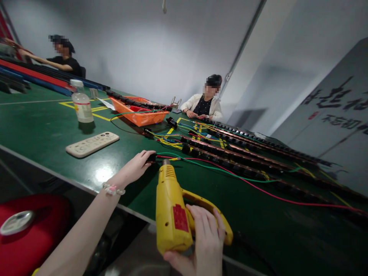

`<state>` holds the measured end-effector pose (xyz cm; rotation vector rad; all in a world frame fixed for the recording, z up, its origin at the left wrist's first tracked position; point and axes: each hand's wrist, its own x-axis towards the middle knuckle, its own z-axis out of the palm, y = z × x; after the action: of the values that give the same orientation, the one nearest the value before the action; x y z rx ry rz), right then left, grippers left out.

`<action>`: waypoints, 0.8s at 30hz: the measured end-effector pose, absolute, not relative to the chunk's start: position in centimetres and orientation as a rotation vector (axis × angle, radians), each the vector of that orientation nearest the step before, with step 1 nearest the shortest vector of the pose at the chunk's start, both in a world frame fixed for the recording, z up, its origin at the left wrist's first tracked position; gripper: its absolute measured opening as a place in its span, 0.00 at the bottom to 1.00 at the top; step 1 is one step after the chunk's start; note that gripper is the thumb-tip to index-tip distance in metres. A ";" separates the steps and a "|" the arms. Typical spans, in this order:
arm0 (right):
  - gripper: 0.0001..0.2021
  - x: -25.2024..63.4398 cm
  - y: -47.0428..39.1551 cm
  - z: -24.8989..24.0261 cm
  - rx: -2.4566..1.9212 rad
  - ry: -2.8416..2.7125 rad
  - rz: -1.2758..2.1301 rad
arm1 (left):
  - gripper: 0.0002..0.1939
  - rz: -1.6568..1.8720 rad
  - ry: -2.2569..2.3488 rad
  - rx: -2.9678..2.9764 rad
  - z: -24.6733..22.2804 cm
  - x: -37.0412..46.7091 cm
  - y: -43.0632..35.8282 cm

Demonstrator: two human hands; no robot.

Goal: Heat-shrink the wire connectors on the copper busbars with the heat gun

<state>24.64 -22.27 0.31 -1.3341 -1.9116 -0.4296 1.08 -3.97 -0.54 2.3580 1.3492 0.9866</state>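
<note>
My right hand (207, 234) is wrapped round the handle of a yellow heat gun (166, 203), with the thumb under its rear end. The gun's metal nozzle (166, 162) points away from me, just short of several wires. My left hand (138, 165) grips a small black connector (151, 157) at the wires' left end; part of it is hidden by the fingers. From the connector a green wire (201, 165) and a red wire (227, 168) run right across the table. Close to the nozzle lies a short yellow wire end (172, 159) with a metal terminal.
Long dark bars with copper strips (244, 153) cover the right of the green table (43, 124). An orange basket (138, 118), a bottle (82, 105) and a beige remote-like object (92, 145) stand left. Two people sit beyond. A red rounded object (43, 226) is at lower left.
</note>
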 end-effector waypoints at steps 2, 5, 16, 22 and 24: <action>0.43 24.3 -22.3 0.2 -1.315 -1.900 -0.408 | 0.22 0.979 1.357 2.347 -0.4 1.2 -4.0; 0.43 24.3 -22.3 0.1 -1.307 -1.936 -0.402 | 0.22 0.967 1.361 2.340 -0.3 1.2 -4.0; 0.43 24.2 -21.8 -0.3 -1.310 -1.731 -0.326 | 0.22 0.962 1.350 2.338 -0.5 0.8 -3.8; 0.44 27.4 -22.0 -0.1 -1.338 -1.975 -0.470 | 0.22 0.977 1.313 2.343 -0.5 0.8 -3.9; 0.43 28.2 -21.9 -0.1 -1.348 -1.981 -0.511 | 0.22 0.987 1.302 2.342 -0.6 0.8 -3.9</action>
<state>28.20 -21.92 -0.12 -1.3485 -1.9812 -0.5111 0.77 -3.89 -0.57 2.3417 1.3016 0.9867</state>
